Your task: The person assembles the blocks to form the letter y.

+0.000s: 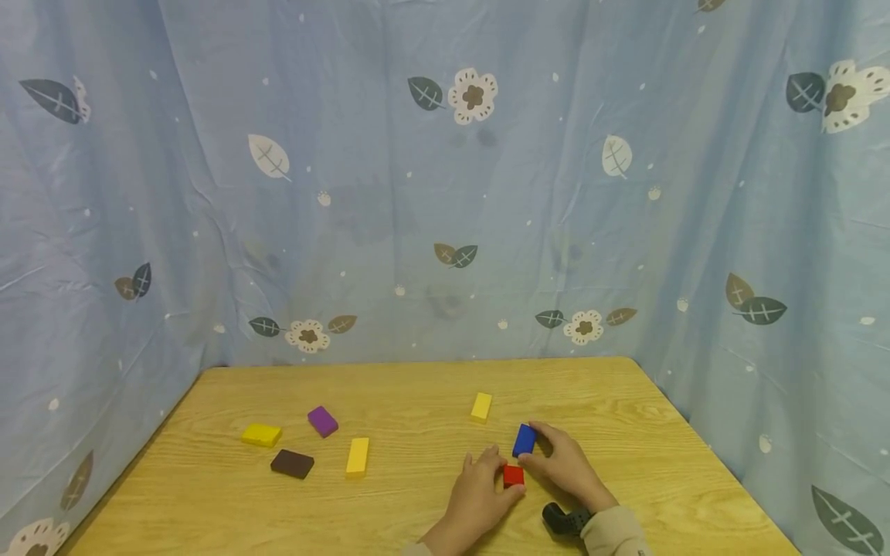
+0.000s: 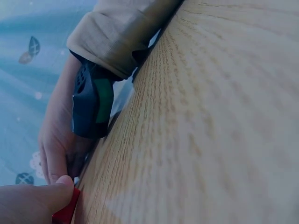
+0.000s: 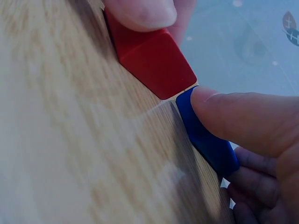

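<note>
On the right side of the wooden table, my left hand pinches a red block between thumb and fingers. My right hand grips a blue block by its ends, just behind the red one. In the right wrist view, a corner of the red block comes right up to the near end of the blue block, both low at the tabletop. The left wrist view shows the left thumb over the red block, most of which is hidden.
A pale yellow block lies behind the hands. Farther left are an orange-yellow block, a dark brown block, a purple block and a yellow block. A patterned curtain surrounds the table.
</note>
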The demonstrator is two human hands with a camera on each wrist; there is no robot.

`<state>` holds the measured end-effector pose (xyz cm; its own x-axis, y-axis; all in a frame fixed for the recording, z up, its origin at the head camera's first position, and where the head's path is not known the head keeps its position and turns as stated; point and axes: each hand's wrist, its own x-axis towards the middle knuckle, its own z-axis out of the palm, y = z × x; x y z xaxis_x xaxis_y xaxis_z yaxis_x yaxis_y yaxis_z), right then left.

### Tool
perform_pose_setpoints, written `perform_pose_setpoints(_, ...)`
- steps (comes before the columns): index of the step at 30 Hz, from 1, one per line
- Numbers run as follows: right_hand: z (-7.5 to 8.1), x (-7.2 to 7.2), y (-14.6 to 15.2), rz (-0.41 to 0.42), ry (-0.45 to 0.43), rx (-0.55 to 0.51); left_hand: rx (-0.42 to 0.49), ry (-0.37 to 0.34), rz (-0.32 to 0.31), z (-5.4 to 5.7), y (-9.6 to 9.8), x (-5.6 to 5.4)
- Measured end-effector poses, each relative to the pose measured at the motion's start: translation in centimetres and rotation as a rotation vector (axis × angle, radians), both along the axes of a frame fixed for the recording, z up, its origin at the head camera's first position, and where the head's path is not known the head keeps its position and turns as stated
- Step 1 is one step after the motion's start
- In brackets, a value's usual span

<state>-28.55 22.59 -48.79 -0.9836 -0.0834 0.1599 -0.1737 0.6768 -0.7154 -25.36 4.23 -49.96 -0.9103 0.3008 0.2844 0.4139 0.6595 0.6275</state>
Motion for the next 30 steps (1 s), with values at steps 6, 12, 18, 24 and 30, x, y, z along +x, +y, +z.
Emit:
perform_pose_setpoints(6, -0.25, 0.22, 0.09, -0.005, -0.016, -0.023, 0.015, 0.008, 0.014, -0.18, 0.3, 0.23)
perform_pose_setpoints(12, -0.48, 0.15, 0.07, -0.011, -0.02, -0.033, 0.025, -0.005, 0.021, -0.06, 0.44, 0.37)
perform_pose_setpoints(18, -0.4, 0.07, 0.08, -0.015, 0.002, -0.013, 0.008, 0.005, 0.031, -0.11, 0.61, 0.33)
perform_pose_setpoints(24, -0.35, 0.2, 0.04, -0.021, -0.004, -0.013, 0.007, 0.011, 0.037, -0.27, 0.75, 0.34)
perform_pose_setpoints(30, -0.29, 0.06, 0.01, -0.022, 0.002, -0.03, 0.005, 0.026, 0.047, -0.02, 0.78, 0.3)
